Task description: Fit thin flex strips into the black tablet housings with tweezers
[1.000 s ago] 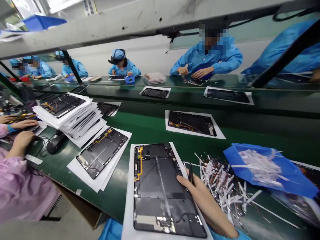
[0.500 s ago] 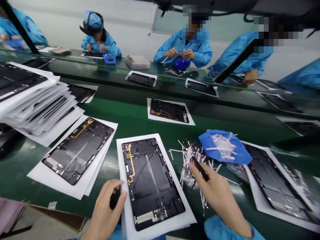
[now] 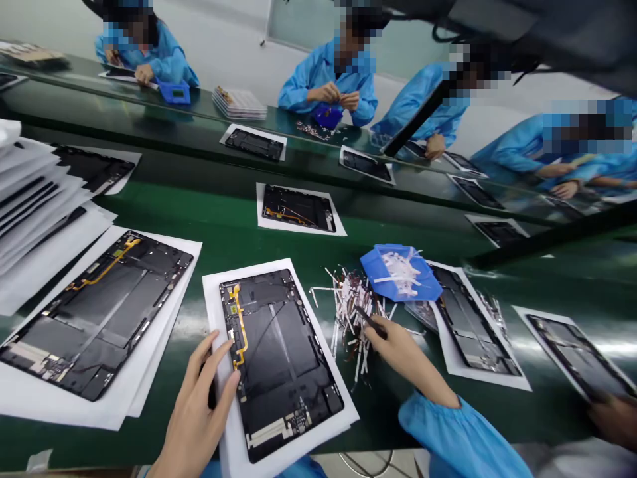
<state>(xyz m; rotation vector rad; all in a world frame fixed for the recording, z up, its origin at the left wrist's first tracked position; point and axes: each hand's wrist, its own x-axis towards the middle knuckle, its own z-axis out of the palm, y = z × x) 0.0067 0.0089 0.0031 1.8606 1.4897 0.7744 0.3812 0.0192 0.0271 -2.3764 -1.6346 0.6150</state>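
An opened tablet back with a yellow flex cable lies on a white sheet in front of me. My left hand rests on the sheet's left edge, fingers curled around a small dark object, thumb touching the tablet's side. My right hand is to the right of the tablet, pinching thin black tweezers whose tip is in a pile of white strips. My blue sleeve covers the right forearm.
A blue tray of strips sits behind the pile. More open tablets on sheets lie left, right and on the belt. A stack of sheets rises far left. People in blue coats work across the table.
The view swung right and down. My left hand came up onto the sheet's left edge. My right hand left the tablet and went to the strip pile with the tweezers.
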